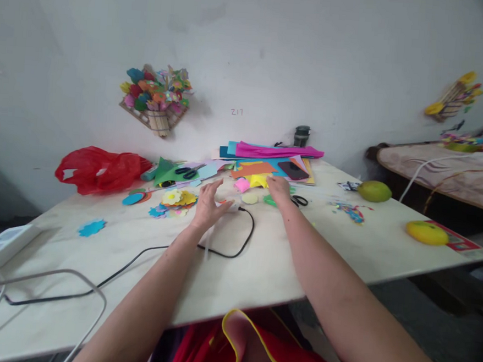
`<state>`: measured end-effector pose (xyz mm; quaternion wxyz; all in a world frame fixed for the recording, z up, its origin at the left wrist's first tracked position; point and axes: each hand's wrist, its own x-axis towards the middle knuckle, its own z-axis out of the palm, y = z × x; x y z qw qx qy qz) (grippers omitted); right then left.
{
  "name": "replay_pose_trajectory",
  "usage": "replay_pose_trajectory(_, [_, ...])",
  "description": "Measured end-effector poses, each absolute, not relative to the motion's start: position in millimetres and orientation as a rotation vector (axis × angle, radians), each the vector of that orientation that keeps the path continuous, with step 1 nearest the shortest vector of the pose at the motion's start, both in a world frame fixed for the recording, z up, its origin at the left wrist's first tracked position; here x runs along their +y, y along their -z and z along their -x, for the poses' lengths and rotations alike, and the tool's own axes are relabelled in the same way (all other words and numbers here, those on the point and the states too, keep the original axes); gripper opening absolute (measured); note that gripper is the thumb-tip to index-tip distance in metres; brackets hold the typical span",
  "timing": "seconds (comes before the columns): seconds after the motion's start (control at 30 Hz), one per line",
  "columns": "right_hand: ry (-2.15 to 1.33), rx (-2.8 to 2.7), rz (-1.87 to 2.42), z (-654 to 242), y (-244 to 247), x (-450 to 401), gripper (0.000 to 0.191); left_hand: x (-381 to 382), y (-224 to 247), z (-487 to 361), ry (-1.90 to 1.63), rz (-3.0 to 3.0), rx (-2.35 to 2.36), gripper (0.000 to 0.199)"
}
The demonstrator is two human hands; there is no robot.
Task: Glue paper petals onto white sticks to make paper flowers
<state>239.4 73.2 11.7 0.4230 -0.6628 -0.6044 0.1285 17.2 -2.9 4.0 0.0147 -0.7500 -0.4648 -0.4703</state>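
My left hand (210,205) is held over the middle of the table with thumb and fingers apart. Beside and partly behind it lies a white corded tool (233,207), apparently a glue gun, with a black cord. My right hand (279,189) reaches farther back, fingertips closed on the edge of a yellow paper shape (258,180). Touching that shape on its left is a pink paper piece (242,184). A pale yellow paper disc (249,198) lies in front of them. Stacked paper flowers (178,198) sit left of my left hand. Black-handled scissors (299,200) show beside my right wrist.
Coloured paper sheets (254,170) and a phone (293,171) lie at the back. A red plastic bag (101,170) is at the left, with more scissors (190,172) right of it. Two mangoes (374,191) rest at the right. The black cord (137,257) crosses the table.
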Motion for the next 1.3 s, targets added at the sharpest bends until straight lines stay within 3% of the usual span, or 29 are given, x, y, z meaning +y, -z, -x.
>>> replay_pose_trajectory(0.13, [-0.221,-1.455,1.873,-249.7,-8.3,74.9,0.036,-0.9,-0.4,-15.9,1.554,2.316,-1.548,0.058])
replay_pose_trajectory(0.23, [-0.153,-1.463,1.78,-248.3,-9.1,75.8,0.024,1.9,2.7,-13.8,1.606,2.296,-1.618,0.061])
replay_pose_trajectory(0.37, [-0.587,-1.42,1.443,-234.0,-9.6,78.1,0.003,4.9,5.7,-11.5,1.63,2.297,-1.638,0.062])
replay_pose_trajectory(0.47, [-0.921,-1.371,1.251,-222.3,-10.3,76.6,0.013,5.4,6.7,-10.8,1.64,2.301,-1.646,0.062])
replay_pose_trajectory(0.67, [-0.882,-1.461,1.183,-208.8,-13.8,63.7,0.009,3.9,6.3,-9.5,1.627,2.283,-1.672,0.057])
replay_pose_trajectory(0.83, [-1.097,-1.626,1.037,-197.5,-16.8,51.1,0.003,4.0,6.6,-9.1,1.598,2.24,-1.676,0.054])
replay_pose_trajectory(1.03, [-0.85,-1.676,1.311,-201.8,-17.9,52.7,0.029,4.3,6.9,-8.8,1.622,2.235,-1.709,0.053])
replay_pose_trajectory(1.3, [-0.842,-1.765,1.223,-191.8,-14.7,50.5,0.025,3.1,8.2,-8.6,1.583,2.228,-1.684,0.052])
